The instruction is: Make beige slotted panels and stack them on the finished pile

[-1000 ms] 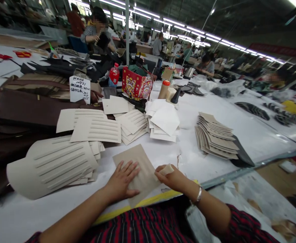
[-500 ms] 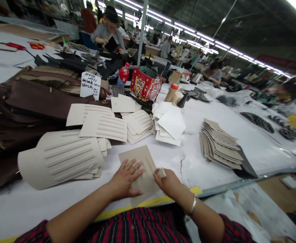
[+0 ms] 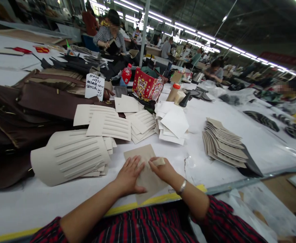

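Observation:
A beige leather-like sheet [image 3: 151, 185] lies on the white tabletop in front of me, close to the yellow-taped edge. Pressing flat on its left half is my left hand [image 3: 130, 177], fingers stretched and thumb apart. My right hand [image 3: 165, 172] is closed around a small cream-coloured piece [image 3: 159, 161] whose exact kind I cannot make out. Its fingertips rest on or just over the sheet's right half, hiding that spot. To the left is a pile of cream panels [image 3: 79, 157] with raised parallel ribs. Farther back sit more ribbed panels [image 3: 116, 126].
White pieces [image 3: 174, 121] are stacked behind the sheet. A fanned stack of beige pieces [image 3: 222, 143] is at right. Dark brown leather [image 3: 8, 135] covers the left side. Behind are a handwritten card [image 3: 94, 87], red bottle [image 3: 126, 74] and red patterned box [image 3: 148, 84]. Co-workers sit beyond.
My right hand has slid up and leftward over the sheet with the cream piece. My left hand stays flat on it. The whole view has shifted slightly.

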Motion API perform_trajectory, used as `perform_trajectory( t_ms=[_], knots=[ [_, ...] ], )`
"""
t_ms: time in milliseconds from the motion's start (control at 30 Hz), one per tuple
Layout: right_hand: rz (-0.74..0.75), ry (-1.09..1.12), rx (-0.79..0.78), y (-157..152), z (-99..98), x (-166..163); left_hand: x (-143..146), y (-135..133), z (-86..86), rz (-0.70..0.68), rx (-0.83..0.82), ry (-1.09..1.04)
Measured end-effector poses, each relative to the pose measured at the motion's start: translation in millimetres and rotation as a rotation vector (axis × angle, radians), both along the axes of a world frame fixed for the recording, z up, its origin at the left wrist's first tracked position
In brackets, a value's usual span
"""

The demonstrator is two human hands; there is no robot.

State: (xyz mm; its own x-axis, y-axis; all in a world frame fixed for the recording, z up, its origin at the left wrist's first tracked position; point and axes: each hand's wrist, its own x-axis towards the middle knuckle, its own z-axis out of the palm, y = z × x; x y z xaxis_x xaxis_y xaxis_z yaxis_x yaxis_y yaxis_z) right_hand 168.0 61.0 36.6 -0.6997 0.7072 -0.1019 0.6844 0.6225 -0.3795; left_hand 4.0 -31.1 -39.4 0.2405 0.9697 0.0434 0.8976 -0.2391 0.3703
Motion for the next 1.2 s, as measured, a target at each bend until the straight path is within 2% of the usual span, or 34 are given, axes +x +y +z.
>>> perform_trajectory(
  t_ms=[67, 133, 267, 333, 500, 567, 667, 733, 800, 900, 967, 1033, 1100, 1200],
  knots=[
    [-0.019, -0.003, 0.080, 14.2, -4.3, -24.7, 0.1, -0.5, 1.9, 0.002, 0.001, 0.010],
    [-0.014, -0.031, 0.092, 13.4, -7.6, -26.4, -0.1, -1.0, 2.0, 0.006, 0.000, 0.017],
    [-0.004, -0.157, 0.074, -25.5, -9.3, 19.2, -1.1, -1.3, -2.7, 0.016, 0.000, 0.012],
    [-0.028, -0.154, 0.061, -34.6, -9.8, 27.2, -1.7, -0.9, -5.4, 0.005, 0.010, 0.008],
    [0.011, 0.018, 0.150, 2.7, -13.3, -23.3, -2.7, -0.4, -6.4, -0.006, 0.025, 0.004],
    [0.042, 0.044, 0.093, 8.3, -11.1, -26.4, -2.3, -0.5, -5.7, -0.005, 0.025, -0.004],
    [0.084, 0.001, -0.129, -12.1, -1.4, 5.6, -1.5, -1.0, -4.9, -0.002, 0.011, -0.018],
    [0.056, -0.041, -0.254, -29.6, 4.2, 26.4, -2.3, -2.1, -4.4, 0.006, 0.000, -0.022],
    [0.015, -0.001, -0.282, -35.1, 4.7, 26.2, -5.7, -4.3, -3.6, 0.043, -0.009, -0.018],
    [-0.005, 0.095, -0.108, -16.9, -2.1, -13.9, -14.4, -9.9, -1.2, 0.114, -0.039, 0.002],
    [-0.013, 0.068, 0.035, -1.4, -7.2, -44.5, -19.9, -13.5, 1.0, 0.125, -0.069, 0.024],
    [-0.014, 0.014, 0.117, 2.8, -9.7, -56.2, -23.0, -15.6, 2.8, 0.124, -0.097, 0.044],
    [0.004, -0.024, 0.128, -8.8, -9.6, -42.9, -23.7, -16.0, 3.5, 0.134, -0.114, 0.052],
    [0.026, -0.054, 0.075, -38.8, -8.7, -4.6, -23.2, -14.9, 1.2, 0.130, -0.115, 0.043]
  ],
)
